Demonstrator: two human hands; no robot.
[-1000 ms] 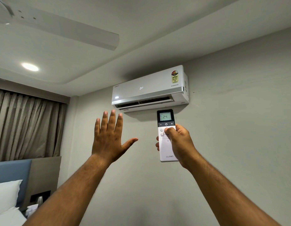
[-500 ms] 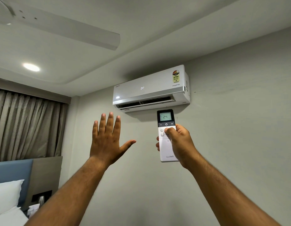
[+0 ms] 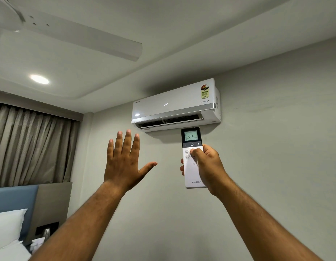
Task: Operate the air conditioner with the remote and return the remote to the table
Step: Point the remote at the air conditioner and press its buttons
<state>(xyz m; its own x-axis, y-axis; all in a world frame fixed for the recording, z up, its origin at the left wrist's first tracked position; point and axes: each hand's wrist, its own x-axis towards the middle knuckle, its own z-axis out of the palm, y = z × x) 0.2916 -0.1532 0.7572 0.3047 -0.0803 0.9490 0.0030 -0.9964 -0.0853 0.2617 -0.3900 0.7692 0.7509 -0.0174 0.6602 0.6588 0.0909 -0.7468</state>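
right hand: wrapped around the Lloyd remote at frame centre, thumb on a button, aimed up at the air conditioner
left hand: empty, fingers spread, probably feeling for airflow

remote: white, upright, reads 24 | air conditioner: wall-mounted, louvre open, shows 24

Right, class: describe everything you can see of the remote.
The remote is a slim white plastic bar with a dark top section holding a lit screen that reads 24. Below the screen sit minus, power and plus keys, then round white buttons; LLOYD is printed near the bottom. It is held upright, pointing at the air conditioner. The right hand grips it, thumb on the buttons. The left hand is open and apart from it.
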